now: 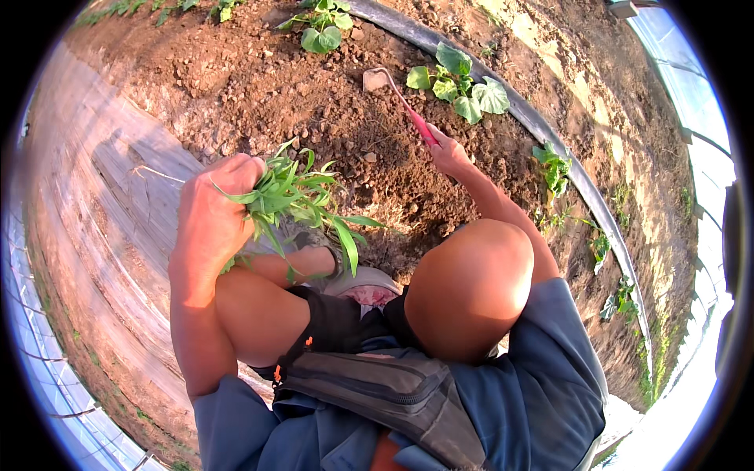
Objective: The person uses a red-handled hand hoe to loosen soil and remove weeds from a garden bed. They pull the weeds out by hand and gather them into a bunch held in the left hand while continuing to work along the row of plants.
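Observation:
My left hand [222, 197] is closed around a bunch of pulled green weeds [288, 191], with leaves hanging to the right and a pale root sticking out to the left. In my right hand [449, 152] is the pink handle of a small hand hoe [417, 118]. The hoe's bent metal neck reaches up and left to its flat blade, at the surface of the loose brown soil [330, 112]. Close by on the right of the blade grows a young leafy plant [465, 88], separate from the tool.
A dark irrigation hose [530, 118] curves along the plant row. Another seedling [321, 29] stands at the top, and several more grow down the right side. A pale ground sheet [118, 176] lies on the left. My bent knees frame the soil; greenhouse film shows at both rims.

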Available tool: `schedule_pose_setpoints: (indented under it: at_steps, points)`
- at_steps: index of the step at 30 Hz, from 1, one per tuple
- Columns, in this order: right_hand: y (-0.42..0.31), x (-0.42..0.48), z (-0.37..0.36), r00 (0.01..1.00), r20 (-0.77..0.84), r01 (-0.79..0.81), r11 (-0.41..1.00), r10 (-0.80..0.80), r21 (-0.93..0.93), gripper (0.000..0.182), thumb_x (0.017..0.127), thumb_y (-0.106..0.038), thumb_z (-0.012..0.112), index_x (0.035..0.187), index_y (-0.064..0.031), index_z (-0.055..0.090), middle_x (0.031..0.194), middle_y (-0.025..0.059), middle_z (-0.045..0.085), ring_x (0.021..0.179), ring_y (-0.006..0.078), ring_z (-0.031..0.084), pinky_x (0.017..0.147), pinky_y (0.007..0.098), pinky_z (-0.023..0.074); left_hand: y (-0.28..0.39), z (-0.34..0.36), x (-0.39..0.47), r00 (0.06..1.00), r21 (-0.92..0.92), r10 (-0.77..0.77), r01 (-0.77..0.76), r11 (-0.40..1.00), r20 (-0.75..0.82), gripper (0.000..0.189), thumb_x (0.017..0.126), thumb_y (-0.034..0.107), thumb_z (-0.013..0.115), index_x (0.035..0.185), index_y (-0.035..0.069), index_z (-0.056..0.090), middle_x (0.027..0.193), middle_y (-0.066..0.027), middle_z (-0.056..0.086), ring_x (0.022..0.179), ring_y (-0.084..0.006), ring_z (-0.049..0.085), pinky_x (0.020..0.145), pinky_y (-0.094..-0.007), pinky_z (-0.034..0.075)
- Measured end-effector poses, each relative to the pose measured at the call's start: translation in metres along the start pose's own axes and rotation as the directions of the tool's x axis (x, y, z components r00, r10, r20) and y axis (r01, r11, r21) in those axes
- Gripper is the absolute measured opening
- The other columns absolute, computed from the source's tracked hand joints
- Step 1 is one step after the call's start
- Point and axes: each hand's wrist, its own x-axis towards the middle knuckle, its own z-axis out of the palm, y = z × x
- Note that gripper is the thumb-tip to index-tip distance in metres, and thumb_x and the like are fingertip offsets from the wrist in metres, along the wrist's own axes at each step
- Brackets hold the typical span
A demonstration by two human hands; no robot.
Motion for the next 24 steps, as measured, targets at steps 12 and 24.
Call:
schedule_pose_setpoints:
  at_steps: [12,24]
  points:
    - [0.055,-0.285,0.011,0.966,-0.008,-0.251,0.939,0.26,0.235,0.06,0.092,-0.011,0.05,0.151,-0.0231,0.048,0.087,0.0156,0.069,0.067,0.022,0.063,0.066,0.0374,0.0518,-0.003,-0.013,-0.015,0.976,-0.112,0.215,-0.216,0.97,-0.02,0.021,0.073,0.005,0.07,0.085,0.004,0.052,0.076,-0.0133,0.052,0.073,-0.0381,0.056,0.061,-0.0439,0.044]
    - [0.059,-0.303,-0.031,0.984,0.001,-0.178,0.982,0.178,-0.061,0.061,0.091,-0.009,0.049,0.15,-0.0217,0.05,0.091,0.0132,0.071,0.064,0.0188,0.062,0.064,0.0343,0.0518,0.014,-0.008,-0.014,0.955,-0.22,0.295,-0.286,0.933,0.008,0.016,0.075,-0.001,0.065,0.088,0.002,0.057,0.086,-0.0146,0.058,0.076,-0.0388,0.06,0.062,-0.0407,0.048]
